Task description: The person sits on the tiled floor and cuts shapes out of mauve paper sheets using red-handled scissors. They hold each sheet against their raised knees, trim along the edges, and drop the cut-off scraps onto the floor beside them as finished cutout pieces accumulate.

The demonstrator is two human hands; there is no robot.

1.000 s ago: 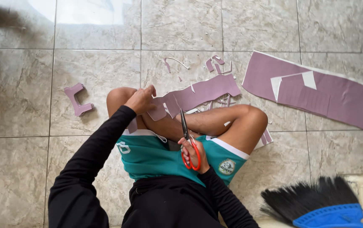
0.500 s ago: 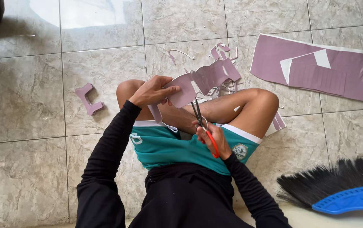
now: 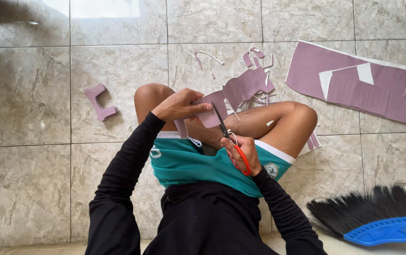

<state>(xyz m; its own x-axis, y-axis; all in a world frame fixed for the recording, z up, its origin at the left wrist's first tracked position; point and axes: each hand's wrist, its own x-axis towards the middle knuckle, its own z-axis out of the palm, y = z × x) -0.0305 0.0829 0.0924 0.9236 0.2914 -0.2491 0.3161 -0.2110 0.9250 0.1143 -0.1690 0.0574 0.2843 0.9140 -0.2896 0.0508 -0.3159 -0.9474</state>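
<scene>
A blue broom (image 3: 382,222) and mauve cut-out piece (image 3: 100,102) lie on tiles.

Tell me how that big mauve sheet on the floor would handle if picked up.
The mauve sheet lies flat and thin on the tiles, so it is probably light and would likely droop. Its folded flap suggests it bends easily and may crease.

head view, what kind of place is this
Probably a home floor used for craft work: glossy grey marble-look floor tiles, a black-bristled broom with blue plastic head, and a large mauve paper sheet lying flat.
</scene>
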